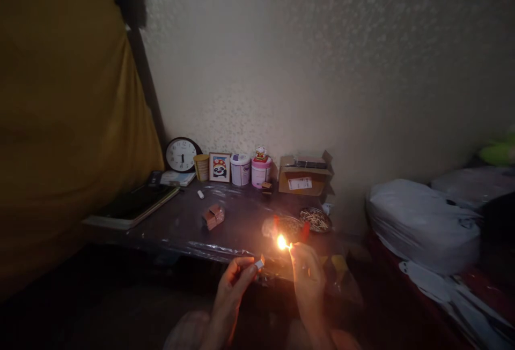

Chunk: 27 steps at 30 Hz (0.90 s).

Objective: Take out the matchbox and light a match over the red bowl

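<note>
A small matchbox (259,263) is pinched between the thumb and fingers of my left hand (234,284), just off the table's front edge. To its right, my right hand (308,277) grips a burning match (282,242) by its end, and the bright flame points left. A wisp of smoke hangs beside the flame. Behind my right hand, a round dish (330,226) holds many matchsticks. A second dish near the flame is partly lost in glare and smoke. Several brown matchboxes (213,216) sit wrapped together on the table, farther left.
Along the back of the plastic-covered table (181,226) stand a clock (181,155), a yellow cup (201,168), a framed panda picture (220,168), two tins (240,170) and an open cardboard box (303,183). A yellow curtain (72,98) hangs left; white bags (422,221) lie right.
</note>
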Tool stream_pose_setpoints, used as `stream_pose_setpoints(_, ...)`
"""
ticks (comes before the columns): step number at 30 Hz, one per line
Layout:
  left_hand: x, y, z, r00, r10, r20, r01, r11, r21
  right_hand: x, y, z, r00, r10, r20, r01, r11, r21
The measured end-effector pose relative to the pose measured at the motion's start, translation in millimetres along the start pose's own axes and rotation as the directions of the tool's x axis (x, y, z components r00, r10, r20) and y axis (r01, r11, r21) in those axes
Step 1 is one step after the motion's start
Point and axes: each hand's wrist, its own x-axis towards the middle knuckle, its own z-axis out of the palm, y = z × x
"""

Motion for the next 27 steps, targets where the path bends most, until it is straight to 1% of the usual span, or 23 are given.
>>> stream_pose_setpoints(4,6.7,-9.3,-16.1,1.0,0.016,-0.017,-0.016,1.0,0.02,5.1,5.7,2.1,0.995,-0.069,-0.07,0.064,0.995,-0.07)
stream_pose_setpoints(8,14.3,-23.9,-39.1,0.998,0.029,-0.047,-0.026,0.998,0.058,8.0,9.7,5.0,0.993,-0.056,-0.108,0.049,0.997,-0.066)
stream_pose_setpoints(11,15.5,-33.3,-55.6,0.998,0.009,-0.069,-0.005,0.998,0.06,8.4,10.8,7.9,0.991,-0.018,-0.13,0.014,0.999,-0.036)
stream_pose_setpoints(14,17.9,-44.5,-72.2,0.996,-0.009,-0.086,0.008,1.0,-0.019,8.9,12.3,9.6,0.993,0.012,-0.115,-0.013,1.0,-0.007)
stream_pose_setpoints(17,25.1,-58.7,-88.5,0.994,-0.072,-0.081,0.064,0.992,-0.108,11.2,14.7,10.6,0.995,0.003,-0.1,-0.002,1.0,0.012)
stream_pose_setpoints(18,27.9,-63.5,-93.0,0.993,-0.074,-0.088,0.063,0.99,-0.124,12.6,15.5,10.9,0.994,-0.008,-0.11,0.01,1.0,0.015)
stream_pose_setpoints(22,37.0,-78.9,-102.1,0.985,-0.119,-0.125,0.094,0.977,-0.194,20.4,17.1,12.6,0.99,-0.05,-0.131,0.053,0.998,0.023)
stream_pose_setpoints(27,40.9,-85.7,-101.5,0.981,-0.145,-0.132,0.11,0.963,-0.245,29.8,19.9,16.6,0.988,-0.073,-0.133,0.079,0.996,0.039)
